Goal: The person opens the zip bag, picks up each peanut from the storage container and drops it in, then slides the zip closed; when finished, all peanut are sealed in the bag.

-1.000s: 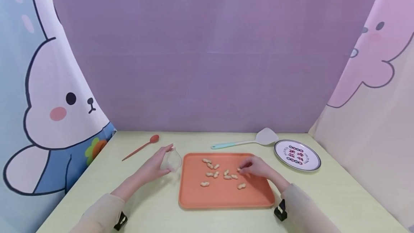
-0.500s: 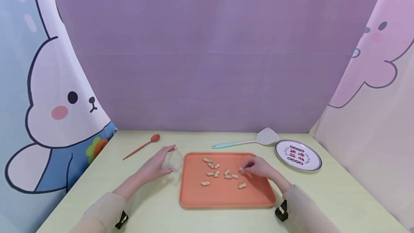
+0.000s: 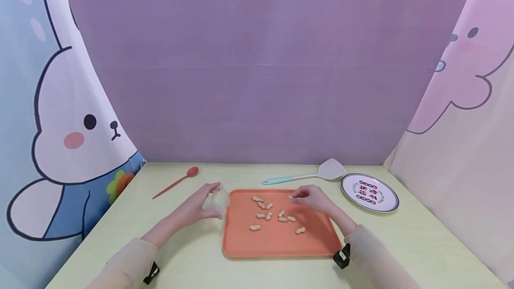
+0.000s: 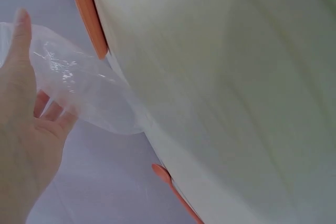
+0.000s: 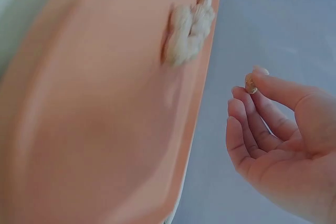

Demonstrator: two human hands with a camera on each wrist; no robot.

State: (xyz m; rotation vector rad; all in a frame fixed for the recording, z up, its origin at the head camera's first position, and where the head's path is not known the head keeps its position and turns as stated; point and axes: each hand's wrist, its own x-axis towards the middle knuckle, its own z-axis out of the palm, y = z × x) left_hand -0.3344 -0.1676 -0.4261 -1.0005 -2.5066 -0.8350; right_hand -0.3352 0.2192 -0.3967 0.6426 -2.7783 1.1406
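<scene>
My left hand point(image 3: 201, 204) holds a clear plastic bag point(image 3: 217, 202) by its mouth, at the left edge of an orange tray point(image 3: 273, 244). In the left wrist view the bag point(image 4: 89, 82) hangs out beyond the thumb and fingers, with the thumb apart from the fingers. Above the back right part of the tray, my right hand point(image 3: 315, 198) pinches a peanut point(image 5: 250, 83) between thumb and index finger. Several unshelled peanuts point(image 3: 254, 228) lie scattered on the tray. Whether the bag has anything in it is too unclear to tell.
Left of the tray, behind my left hand, lies a red spoon point(image 3: 175, 183). A spatula point(image 3: 330, 170) with a light blue handle lies behind the tray. On the right is a white plate point(image 3: 388, 199) with a dark rim. A purple cloth point(image 3: 257, 101) hangs behind the table.
My right hand has raised the peanut off the tray and moved a little left and toward the back. The left hand and bag have shifted slightly right, toward the tray.
</scene>
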